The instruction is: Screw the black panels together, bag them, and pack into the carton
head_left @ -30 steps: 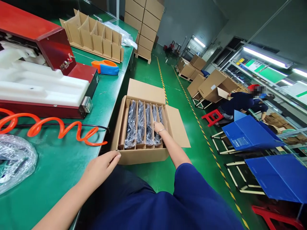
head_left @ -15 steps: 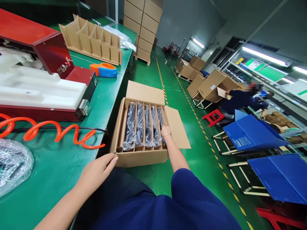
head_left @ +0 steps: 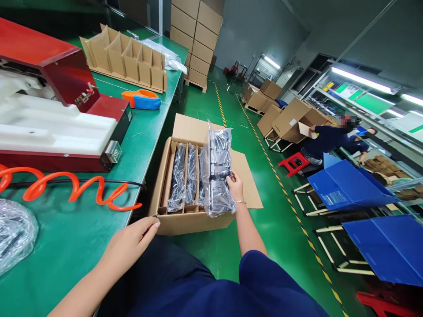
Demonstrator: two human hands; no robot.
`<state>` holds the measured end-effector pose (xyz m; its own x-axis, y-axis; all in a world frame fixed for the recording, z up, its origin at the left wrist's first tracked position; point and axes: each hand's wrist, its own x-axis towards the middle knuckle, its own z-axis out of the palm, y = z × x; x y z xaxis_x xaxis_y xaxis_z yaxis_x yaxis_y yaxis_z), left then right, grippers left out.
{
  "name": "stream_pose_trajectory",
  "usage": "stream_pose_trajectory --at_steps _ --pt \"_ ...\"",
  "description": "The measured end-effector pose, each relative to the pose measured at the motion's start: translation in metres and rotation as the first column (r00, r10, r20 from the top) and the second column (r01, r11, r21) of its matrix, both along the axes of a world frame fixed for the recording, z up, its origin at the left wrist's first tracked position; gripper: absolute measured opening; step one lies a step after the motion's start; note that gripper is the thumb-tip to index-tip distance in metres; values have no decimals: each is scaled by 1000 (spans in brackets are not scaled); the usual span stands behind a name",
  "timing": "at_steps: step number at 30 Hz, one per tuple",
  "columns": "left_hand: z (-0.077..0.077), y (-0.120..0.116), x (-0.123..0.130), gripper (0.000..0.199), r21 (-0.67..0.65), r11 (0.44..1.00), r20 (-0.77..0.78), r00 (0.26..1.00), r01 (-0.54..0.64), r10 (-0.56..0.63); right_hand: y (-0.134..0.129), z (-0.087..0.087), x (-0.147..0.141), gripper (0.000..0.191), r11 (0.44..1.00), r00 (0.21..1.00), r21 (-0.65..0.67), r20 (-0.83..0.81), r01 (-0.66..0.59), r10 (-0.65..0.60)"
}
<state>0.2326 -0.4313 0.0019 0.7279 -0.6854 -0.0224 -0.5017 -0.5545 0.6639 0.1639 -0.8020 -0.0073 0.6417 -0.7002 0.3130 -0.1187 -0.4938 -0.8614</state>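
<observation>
My right hand (head_left: 235, 185) grips a black plastic part in a clear bag (head_left: 218, 171) by its right edge. The bagged part is raised above the right side of an open cardboard box (head_left: 191, 224) and hides some of the slots below. In the box, cardboard dividers separate more bagged black parts (head_left: 178, 178), standing on edge. My left hand (head_left: 140, 233) is closed on the box's near left corner, thumb on top.
On the green workbench (head_left: 95, 211) at left are a red machine (head_left: 66, 79), an orange coiled hose (head_left: 76, 189), a cardboard divider set (head_left: 125, 57) and a blue-orange tape dispenser (head_left: 145, 100). To the right, a seated co-worker (head_left: 327, 141) works near blue bins (head_left: 346, 180).
My right hand has lifted a bagged black part out of the box's right-hand slot, turning its broad face towards me. My left hand remains at the box corner.
</observation>
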Motion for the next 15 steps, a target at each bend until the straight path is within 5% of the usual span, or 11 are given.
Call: stream_pose_trajectory --at_steps 4,7,12,15 --pt "-2 -1 -1 48 -146 982 -23 993 -119 117 45 -17 5 48 990 986 -35 92 -139 142" --pt "-7 -3 -1 67 -323 910 -135 965 -259 226 76 -18 2 44 953 959 -158 80 -257 272" --pt "-9 -7 -1 108 -472 819 -352 922 -326 163 115 -10 -7 39 854 884 -344 117 -391 452" --pt "-3 -7 -2 103 -457 827 -353 920 -328 170 132 -9 -12 39 800 840 -403 120 -445 529"
